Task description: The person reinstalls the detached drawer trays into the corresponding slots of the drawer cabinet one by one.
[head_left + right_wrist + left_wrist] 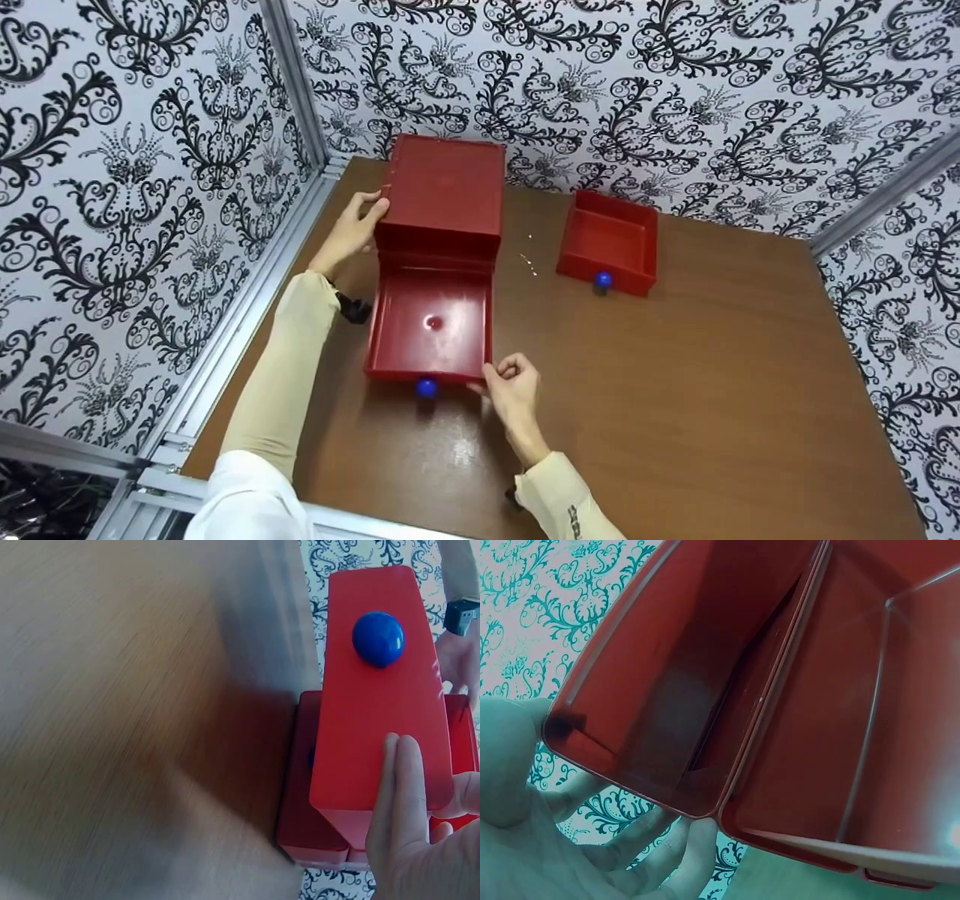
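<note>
A red cabinet stands at the back left of the table. My left hand holds its left side, thumb on the top edge and fingers along the side wall. In the left wrist view the upper compartment has nothing in it. Below that compartment, a red drawer with a blue knob extends far out towards me, and it is empty. My right hand pinches its front right corner, with two fingers flat on the front face in the right wrist view. Lower down, another drawer front shows, its knob mostly hidden.
Another red drawer, also with a blue knob, lies apart on the brown table, right of the cabinet. Patterned walls close off the back and sides. A metal rail runs along the left edge.
</note>
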Demonstrator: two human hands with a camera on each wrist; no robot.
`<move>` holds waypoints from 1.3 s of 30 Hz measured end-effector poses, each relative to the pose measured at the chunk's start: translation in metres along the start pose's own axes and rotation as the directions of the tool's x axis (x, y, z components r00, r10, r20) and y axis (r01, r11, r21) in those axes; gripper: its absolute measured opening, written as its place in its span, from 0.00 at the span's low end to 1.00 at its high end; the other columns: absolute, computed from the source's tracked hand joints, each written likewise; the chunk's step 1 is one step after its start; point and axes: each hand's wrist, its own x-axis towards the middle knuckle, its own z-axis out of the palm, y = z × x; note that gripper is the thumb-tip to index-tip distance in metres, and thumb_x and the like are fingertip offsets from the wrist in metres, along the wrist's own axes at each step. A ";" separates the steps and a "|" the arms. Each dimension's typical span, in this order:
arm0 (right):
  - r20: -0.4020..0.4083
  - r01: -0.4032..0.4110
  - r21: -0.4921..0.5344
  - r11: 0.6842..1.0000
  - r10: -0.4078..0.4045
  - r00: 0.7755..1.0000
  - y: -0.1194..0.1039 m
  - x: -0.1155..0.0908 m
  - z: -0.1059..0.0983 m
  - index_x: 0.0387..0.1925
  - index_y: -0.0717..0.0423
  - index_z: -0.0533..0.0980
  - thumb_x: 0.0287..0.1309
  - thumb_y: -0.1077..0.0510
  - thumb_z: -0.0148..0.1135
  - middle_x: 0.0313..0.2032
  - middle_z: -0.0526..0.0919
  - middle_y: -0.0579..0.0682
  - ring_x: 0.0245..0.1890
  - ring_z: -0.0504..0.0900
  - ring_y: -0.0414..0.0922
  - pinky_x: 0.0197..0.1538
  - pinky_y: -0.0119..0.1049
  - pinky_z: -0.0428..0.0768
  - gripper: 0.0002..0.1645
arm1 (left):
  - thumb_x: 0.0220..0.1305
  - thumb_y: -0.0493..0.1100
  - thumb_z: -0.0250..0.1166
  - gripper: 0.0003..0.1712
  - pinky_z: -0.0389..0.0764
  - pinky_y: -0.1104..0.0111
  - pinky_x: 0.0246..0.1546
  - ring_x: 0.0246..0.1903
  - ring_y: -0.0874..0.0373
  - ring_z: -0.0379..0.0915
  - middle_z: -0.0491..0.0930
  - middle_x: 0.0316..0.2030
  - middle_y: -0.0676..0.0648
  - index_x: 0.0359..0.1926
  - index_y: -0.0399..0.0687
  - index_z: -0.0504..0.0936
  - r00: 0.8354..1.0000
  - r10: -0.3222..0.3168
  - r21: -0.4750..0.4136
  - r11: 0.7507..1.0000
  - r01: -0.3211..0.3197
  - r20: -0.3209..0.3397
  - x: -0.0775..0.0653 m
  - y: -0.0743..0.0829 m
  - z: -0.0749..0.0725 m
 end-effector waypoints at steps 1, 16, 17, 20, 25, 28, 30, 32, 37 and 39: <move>0.004 -0.006 0.007 1.000 0.006 1.000 -0.001 0.000 0.001 0.23 0.63 0.63 0.51 0.74 0.60 0.20 0.61 0.44 0.17 0.72 0.37 0.30 0.40 0.88 0.15 | 0.75 0.61 0.48 0.33 0.80 0.75 0.27 0.24 0.67 0.72 0.74 0.46 0.42 0.72 0.50 0.60 1.000 0.000 0.001 1.000 0.000 0.002 0.000 0.001 0.000; 0.053 -0.069 0.048 0.996 0.067 0.996 -0.010 0.002 0.007 0.22 0.56 0.62 0.56 0.73 0.57 0.22 0.61 0.44 0.18 0.80 0.38 0.33 0.37 0.88 0.17 | 0.74 0.63 0.47 0.35 0.74 0.77 0.25 0.18 0.69 0.65 0.71 0.36 0.50 0.73 0.50 0.60 1.000 0.015 0.061 0.998 -0.015 -0.002 -0.002 0.000 -0.003; 0.057 -0.067 0.050 0.996 0.064 0.996 -0.010 0.003 0.007 0.22 0.56 0.62 0.56 0.73 0.57 0.22 0.61 0.44 0.17 0.80 0.39 0.33 0.37 0.88 0.16 | 0.75 0.63 0.47 0.35 0.75 0.78 0.25 0.19 0.69 0.67 0.73 0.39 0.48 0.73 0.49 0.60 1.000 0.015 0.064 0.998 -0.014 -0.007 -0.001 0.000 -0.002; 0.069 -0.062 0.054 0.997 0.058 0.996 -0.012 0.005 0.007 0.23 0.56 0.62 0.55 0.73 0.55 0.23 0.61 0.44 0.17 0.80 0.38 0.34 0.37 0.88 0.15 | 0.75 0.62 0.47 0.35 0.73 0.78 0.24 0.19 0.69 0.67 0.75 0.44 0.43 0.73 0.49 0.60 1.000 0.011 0.058 0.998 -0.011 -0.013 0.000 0.000 -0.001; 0.102 -0.052 0.065 0.997 0.045 0.994 -0.017 0.006 0.007 0.25 0.58 0.64 0.56 0.73 0.52 0.25 0.64 0.45 0.19 0.82 0.39 0.35 0.36 0.88 0.10 | 0.74 0.63 0.48 0.35 0.74 0.78 0.25 0.21 0.69 0.67 0.72 0.48 0.49 0.73 0.50 0.60 1.000 0.014 0.008 1.000 -0.014 -0.013 -0.002 0.002 -0.001; 0.122 -0.040 0.081 0.996 0.030 0.992 -0.019 0.007 0.008 0.29 0.61 0.65 0.58 0.72 0.52 0.27 0.67 0.47 0.22 0.83 0.40 0.36 0.35 0.88 0.07 | 0.75 0.63 0.48 0.35 0.73 0.78 0.25 0.19 0.69 0.65 0.72 0.44 0.50 0.72 0.49 0.60 1.000 0.023 -0.011 1.000 -0.023 -0.014 -0.002 0.001 -0.002; 0.134 -0.031 0.091 0.995 0.019 0.991 -0.019 0.007 0.008 0.32 0.62 0.66 0.60 0.72 0.52 0.30 0.69 0.48 0.24 0.84 0.40 0.38 0.35 0.88 0.06 | 0.75 0.62 0.47 0.34 0.73 0.78 0.25 0.19 0.69 0.66 0.71 0.41 0.51 0.72 0.49 0.60 1.000 0.023 -0.024 0.999 -0.023 -0.009 -0.003 0.000 -0.001; 0.151 -0.014 0.104 0.995 -0.002 0.988 -0.019 0.008 0.008 0.34 0.64 0.66 0.62 0.71 0.53 0.31 0.70 0.48 0.25 0.85 0.41 0.39 0.36 0.89 0.05 | 0.75 0.62 0.47 0.35 0.74 0.78 0.25 0.19 0.69 0.67 0.71 0.40 0.49 0.72 0.48 0.60 1.000 0.019 -0.027 0.999 -0.019 0.000 -0.004 -0.001 -0.001; 0.200 0.056 0.128 0.990 -0.081 0.977 -0.014 0.010 0.006 0.37 0.70 0.65 0.60 0.72 0.55 0.32 0.74 0.49 0.28 0.87 0.43 0.42 0.39 0.89 0.07 | 0.75 0.62 0.47 0.35 0.76 0.78 0.27 0.24 0.68 0.72 0.73 0.51 0.43 0.74 0.49 0.59 1.000 -0.003 -0.003 1.000 0.003 0.002 -0.003 0.000 -0.001; 0.218 0.088 0.122 0.989 -0.113 0.969 -0.012 0.012 0.005 0.39 0.72 0.65 0.58 0.74 0.56 0.32 0.76 0.51 0.30 0.88 0.44 0.43 0.39 0.88 0.10 | 0.75 0.62 0.47 0.35 0.77 0.77 0.27 0.25 0.68 0.73 0.73 0.55 0.42 0.74 0.50 0.58 1.000 -0.010 0.008 1.000 0.010 0.005 -0.002 0.000 -0.001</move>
